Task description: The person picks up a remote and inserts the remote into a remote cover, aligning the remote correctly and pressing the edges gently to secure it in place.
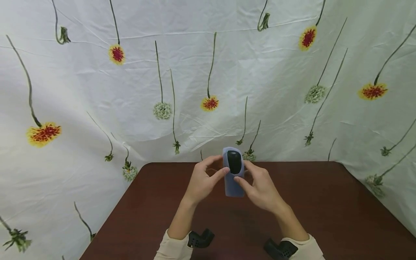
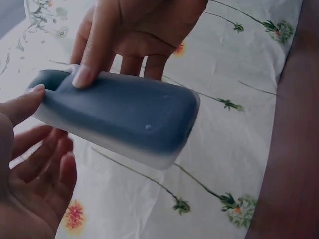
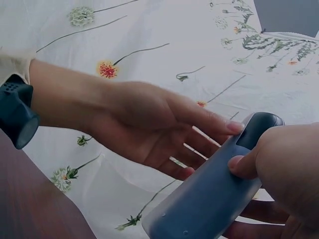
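A blue, rounded oblong case [image 1: 234,187] with a glossy black oval piece [image 1: 234,162] set in its upper part is held upright above the far part of the table. My left hand [image 1: 202,180] holds it from the left, its thumb on the front edge beside the black oval. From the right, my right hand [image 1: 262,185] grips it with the thumb on the front just below the oval and fingers behind. In the left wrist view, the case's smooth blue face [image 2: 124,107] shows two small marks. The right wrist view shows the dark piece [image 3: 259,128] at its top end.
A dark brown table [image 1: 146,209] lies beneath the hands. Behind and beside it hangs a white cloth [image 1: 130,90] printed with flowers. Black camera mounts [image 1: 200,238] are worn on both wrists, over light sleeves [image 1: 173,249].
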Motion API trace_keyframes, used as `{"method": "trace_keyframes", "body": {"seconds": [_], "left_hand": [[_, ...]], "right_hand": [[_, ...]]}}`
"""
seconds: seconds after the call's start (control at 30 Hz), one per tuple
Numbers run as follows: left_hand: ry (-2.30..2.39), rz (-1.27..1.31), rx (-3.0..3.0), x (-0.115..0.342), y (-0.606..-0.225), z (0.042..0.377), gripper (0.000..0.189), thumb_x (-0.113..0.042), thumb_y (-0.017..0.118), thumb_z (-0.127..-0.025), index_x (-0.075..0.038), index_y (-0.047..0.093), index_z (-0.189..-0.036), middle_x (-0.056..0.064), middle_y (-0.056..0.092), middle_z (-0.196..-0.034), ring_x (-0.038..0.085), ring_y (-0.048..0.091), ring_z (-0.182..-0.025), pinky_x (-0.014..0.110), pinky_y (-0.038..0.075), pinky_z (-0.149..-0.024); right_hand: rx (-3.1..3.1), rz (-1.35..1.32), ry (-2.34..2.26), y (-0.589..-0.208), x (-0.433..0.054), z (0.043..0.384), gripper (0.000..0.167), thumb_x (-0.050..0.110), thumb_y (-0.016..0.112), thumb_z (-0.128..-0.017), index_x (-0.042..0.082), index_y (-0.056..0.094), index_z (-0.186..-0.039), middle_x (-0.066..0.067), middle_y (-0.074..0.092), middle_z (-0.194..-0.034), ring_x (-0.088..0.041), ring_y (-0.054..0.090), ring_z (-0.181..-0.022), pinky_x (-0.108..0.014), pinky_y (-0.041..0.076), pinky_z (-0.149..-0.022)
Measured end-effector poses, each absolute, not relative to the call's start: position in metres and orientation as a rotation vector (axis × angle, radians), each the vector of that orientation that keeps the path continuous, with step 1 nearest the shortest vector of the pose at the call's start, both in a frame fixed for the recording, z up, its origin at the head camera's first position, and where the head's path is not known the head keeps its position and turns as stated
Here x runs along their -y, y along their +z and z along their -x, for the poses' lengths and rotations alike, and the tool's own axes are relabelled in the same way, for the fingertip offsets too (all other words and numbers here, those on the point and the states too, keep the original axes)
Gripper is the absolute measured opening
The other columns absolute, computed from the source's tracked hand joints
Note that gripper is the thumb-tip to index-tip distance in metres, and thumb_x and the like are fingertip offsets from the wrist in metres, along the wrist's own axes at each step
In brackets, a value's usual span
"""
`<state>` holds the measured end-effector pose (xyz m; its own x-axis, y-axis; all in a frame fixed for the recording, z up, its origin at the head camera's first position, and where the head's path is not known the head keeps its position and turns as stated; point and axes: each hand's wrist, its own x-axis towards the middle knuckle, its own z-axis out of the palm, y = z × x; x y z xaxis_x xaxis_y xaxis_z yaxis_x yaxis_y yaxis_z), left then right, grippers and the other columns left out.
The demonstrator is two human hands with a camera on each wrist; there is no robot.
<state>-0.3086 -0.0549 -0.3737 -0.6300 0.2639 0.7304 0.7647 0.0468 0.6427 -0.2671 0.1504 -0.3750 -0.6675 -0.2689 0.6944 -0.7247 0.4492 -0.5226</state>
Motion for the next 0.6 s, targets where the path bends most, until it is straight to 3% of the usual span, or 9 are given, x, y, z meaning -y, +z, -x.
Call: {"method": "trace_keyframes", "body": {"seconds": [0.17, 0.43, 0.6], "left_hand": [[-1.667, 1.09, 1.973, 0.0565, -0.3755, 0.3102, 0.023, 0.0, 0.072, -0.096, 0.001, 0.072, -0.12, 0.01, 0.072, -0.104, 0.024, 0.068, -0.097, 0.04, 0.058, -0.079], [-1.746, 1.136, 1.965, 0.057, -0.3725, 0.3078, 0.027, -0.002, 0.064, -0.102, 0.006, 0.063, -0.128, 0.016, 0.07, -0.113, 0.027, 0.07, -0.104, 0.038, 0.058, -0.085], [-1.782, 1.147, 1.963, 0.0567, -0.3712, 0.3071, 0.029, 0.0, 0.063, -0.102, 0.008, 0.06, -0.13, 0.019, 0.07, -0.116, 0.029, 0.071, -0.105, 0.038, 0.058, -0.088]], "right_hand": [[2.194, -0.846, 1.216, -0.3763, -0.1494, 0.2672, 0.047, -0.002, 0.076, -0.093, 0.001, 0.061, -0.137, -0.006, 0.073, -0.109, -0.021, 0.07, -0.095, -0.035, 0.057, -0.068], [2.017, -0.693, 1.268, -0.3756, -0.1492, 0.2692, 0.059, -0.002, 0.083, -0.086, 0.006, 0.057, -0.138, -0.011, 0.063, -0.113, -0.022, 0.069, -0.095, -0.034, 0.061, -0.071], [1.869, -0.698, 1.165, -0.371, -0.1505, 0.268, 0.045, -0.008, 0.081, -0.085, 0.006, 0.067, -0.126, -0.009, 0.066, -0.11, -0.021, 0.067, -0.093, -0.036, 0.061, -0.07]]}}
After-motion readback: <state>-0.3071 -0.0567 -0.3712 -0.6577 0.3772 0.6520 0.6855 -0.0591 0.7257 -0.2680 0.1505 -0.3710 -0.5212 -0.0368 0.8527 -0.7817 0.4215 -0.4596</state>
